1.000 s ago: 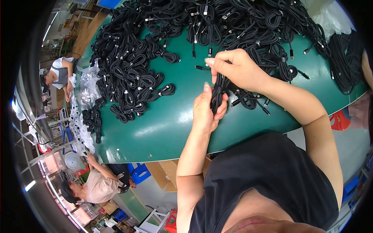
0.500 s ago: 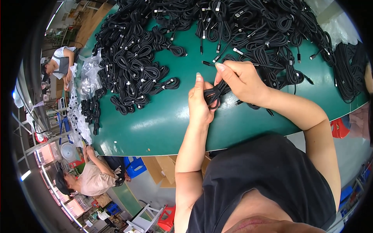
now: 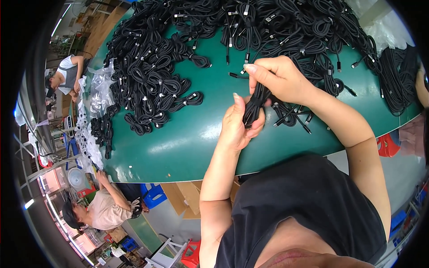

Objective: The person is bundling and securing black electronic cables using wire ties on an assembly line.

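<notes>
Two hands on one coiled black cable, above the near half of the worktop [image 3: 187, 149]. Left hand [image 3: 238, 125] is closed round the lower looped end, thumb up along the side; right hand [image 3: 282, 82] has its fingers curled in and its thumb against the forefinger at the upper end, apparently pinching the strands there, exact contact hidden. The coiled black cable [image 3: 254, 110] slants between them, narrow in the middle, loops showing below. Step in hand looks like gathering and securing the coil; whether a tie is already on, can't tell. Next move, as judged, calls for a firm left grip on the loops while the right works the upper strands, so nothing springs out. Just beyond the fingertips lies a cable plug [image 3: 233, 75], owner cable unclear. Right of the hands, touching the worktop, a loose cable bundle [image 3: 289, 117]; farther out a big left heap of cable bundles [image 3: 154, 91], more across the far side, a long cable hank [image 3: 397, 87] at far right. Clear plastic bag [image 3: 102, 91] beside the left heap; two co-workers past it, one in a beige top [image 3: 109, 210].
</notes>
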`<state>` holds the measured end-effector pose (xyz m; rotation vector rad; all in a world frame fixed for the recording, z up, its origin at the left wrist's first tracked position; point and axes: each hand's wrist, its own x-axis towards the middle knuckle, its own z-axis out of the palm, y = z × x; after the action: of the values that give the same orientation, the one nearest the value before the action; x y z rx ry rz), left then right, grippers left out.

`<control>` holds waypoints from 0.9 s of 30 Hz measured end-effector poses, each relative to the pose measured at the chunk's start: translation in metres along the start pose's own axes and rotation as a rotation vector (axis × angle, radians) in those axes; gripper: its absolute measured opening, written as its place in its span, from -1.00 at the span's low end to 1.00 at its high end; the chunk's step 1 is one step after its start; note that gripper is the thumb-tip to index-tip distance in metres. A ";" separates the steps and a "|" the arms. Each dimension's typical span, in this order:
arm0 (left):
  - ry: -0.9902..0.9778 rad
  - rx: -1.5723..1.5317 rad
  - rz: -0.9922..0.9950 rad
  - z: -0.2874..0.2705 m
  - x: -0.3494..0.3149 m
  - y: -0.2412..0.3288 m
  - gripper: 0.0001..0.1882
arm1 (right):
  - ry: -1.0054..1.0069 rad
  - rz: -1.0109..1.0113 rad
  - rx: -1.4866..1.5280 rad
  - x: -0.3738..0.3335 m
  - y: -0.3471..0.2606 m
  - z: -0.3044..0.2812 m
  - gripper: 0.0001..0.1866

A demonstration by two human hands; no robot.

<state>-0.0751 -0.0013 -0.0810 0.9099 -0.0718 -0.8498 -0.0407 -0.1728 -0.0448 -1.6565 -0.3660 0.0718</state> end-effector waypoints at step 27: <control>0.122 -0.184 0.477 -0.005 0.005 -0.001 -0.55 | 0.278 0.129 0.267 -0.005 0.006 0.008 -0.58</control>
<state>-0.0704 -0.0014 -0.0862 0.7274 -0.0983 -0.3499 -0.0461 -0.1667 -0.0522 -1.4005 -0.0353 -0.0132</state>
